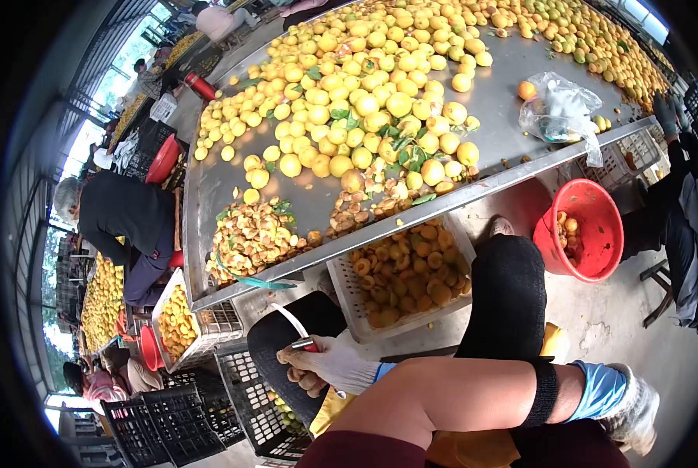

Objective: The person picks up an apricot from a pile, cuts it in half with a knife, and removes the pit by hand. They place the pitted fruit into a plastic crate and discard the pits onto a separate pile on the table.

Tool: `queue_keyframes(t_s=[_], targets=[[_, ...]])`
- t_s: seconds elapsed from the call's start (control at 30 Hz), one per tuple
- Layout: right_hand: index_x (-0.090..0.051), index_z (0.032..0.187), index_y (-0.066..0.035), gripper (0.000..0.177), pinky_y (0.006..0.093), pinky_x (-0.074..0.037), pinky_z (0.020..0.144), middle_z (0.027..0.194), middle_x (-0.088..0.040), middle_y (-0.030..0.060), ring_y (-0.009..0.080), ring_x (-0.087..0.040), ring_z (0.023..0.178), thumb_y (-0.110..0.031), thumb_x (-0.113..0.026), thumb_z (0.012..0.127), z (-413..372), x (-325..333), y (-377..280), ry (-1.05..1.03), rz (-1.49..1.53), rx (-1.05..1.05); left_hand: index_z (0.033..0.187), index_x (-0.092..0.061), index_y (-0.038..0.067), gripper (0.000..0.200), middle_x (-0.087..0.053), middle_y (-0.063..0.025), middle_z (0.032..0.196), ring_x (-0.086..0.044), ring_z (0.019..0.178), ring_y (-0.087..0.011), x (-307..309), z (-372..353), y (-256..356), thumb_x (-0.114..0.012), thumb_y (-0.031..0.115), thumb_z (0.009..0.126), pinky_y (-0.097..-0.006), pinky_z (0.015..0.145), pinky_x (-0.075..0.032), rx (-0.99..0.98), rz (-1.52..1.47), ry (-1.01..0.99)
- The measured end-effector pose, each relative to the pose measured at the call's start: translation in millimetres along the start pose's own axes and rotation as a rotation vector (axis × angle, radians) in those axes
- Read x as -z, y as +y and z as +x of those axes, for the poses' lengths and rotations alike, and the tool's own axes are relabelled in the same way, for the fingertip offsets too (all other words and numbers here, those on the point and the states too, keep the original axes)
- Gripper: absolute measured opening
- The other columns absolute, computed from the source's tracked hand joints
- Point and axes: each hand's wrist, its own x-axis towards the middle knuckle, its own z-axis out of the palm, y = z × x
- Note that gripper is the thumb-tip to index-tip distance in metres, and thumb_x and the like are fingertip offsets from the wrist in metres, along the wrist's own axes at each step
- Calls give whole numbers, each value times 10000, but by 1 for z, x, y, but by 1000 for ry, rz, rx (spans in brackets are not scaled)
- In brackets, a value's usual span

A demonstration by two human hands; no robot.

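Note:
My arms are crossed. My right hand (329, 365), in a whitish glove with soiled fingertips, is at the left above my knee, closed round a red-handled tool (305, 344) with a pale curved strip rising from it. My left arm passes over it to the right; my left hand (633, 411), in a grey-white glove with a blue cuff, is at the lower right, its fingers too unclear to read. Past my knees, a white crate (335, 273) holds halved orange fruit. Whole yellow fruit (364, 101) and a pile of cut pieces (251, 234) lie on the metal table.
The metal table's raised edge (442, 204) runs beyond my knees. A red bucket (551, 242) with some fruit stands right of the crate. A plastic bag (559, 109) lies on the table. Black crates (236, 374) are at lower left. A person (127, 210) bends at left; another (696, 210) is at right.

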Motion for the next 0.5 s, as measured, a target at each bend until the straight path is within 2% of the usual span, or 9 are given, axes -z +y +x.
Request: queue_keyframes(t_s=[0.03,0.07,0.17,0.23,0.33,0.37,0.4,0.43,0.5], targets=[[-609,967,-88,213,262,-354,456,778,-574,18,57,-446,554,-265,-719,1007,-4,0,-2,30,1,-33,953,-772,36,338,-756,-106,820,-740,802,-269,24,-14,27,-559,300,954,-415,781,-560,-5,-4,15],[-644,962,-87,198,259,-371,465,769,-594,10,52,-462,560,-263,-725,1003,-10,1,-5,61,-2,-66,840,-765,35,350,-736,-115,729,-732,698,-248,45,-38,48,-601,324,949,-399,726,-564,369,-550,113],[-713,989,-90,161,234,-420,521,783,-649,3,51,-539,612,-250,-731,998,-30,9,-24,221,-108,-66,772,-681,17,435,-615,-29,604,-604,519,-146,82,-91,78,-624,376,1012,-329,479,-484,435,-741,525],[-742,1032,-89,154,218,-462,592,831,-696,19,81,-623,687,-228,-764,969,-53,10,-44,397,-2,-62,940,-681,5,313,-672,-36,822,-632,696,-107,77,-134,67,-627,297,1037,-283,601,-506,6,-787,802],[-723,1031,-79,137,217,-489,612,834,-701,34,107,-654,717,-193,-748,960,-71,55,-49,365,-17,252,1069,-709,-27,292,-718,-119,980,-679,922,-145,82,-238,116,-494,170,1094,-287,763,-549,-78,-547,1149],[-704,1040,-66,157,245,-490,564,816,-687,49,126,-636,656,-207,-714,971,-95,44,-61,457,-18,323,1101,-718,-36,302,-712,-157,1121,-684,976,-195,83,-278,117,-456,115,1092,-304,817,-553,-121,-185,1188],[-686,1049,-53,180,272,-490,515,799,-673,64,145,-617,595,-220,-679,983,-119,31,-73,542,-20,390,1140,-697,-41,307,-673,-184,1252,-682,1021,-236,70,-318,132,-440,123,1100,-362,950,-541,193,-131,1275],[-667,1058,-40,205,300,-491,467,781,-659,78,163,-598,533,-234,-644,994,-135,24,-85,622,-19,458,1219,-653,-54,321,-641,-204,1323,-656,1156,-278,58,-337,148,-433,150,1105,-447,1077,-490,-26,-544,1450],[-658,1058,-52,224,337,-472,420,765,-654,102,175,-561,476,-265,-655,991,-165,32,-89,442,-77,602,1338,-561,-91,384,-585,-235,1412,-550,1361,-354,36,-398,147,-429,175,1093,-564,1152,-436,-45,-256,1559]])
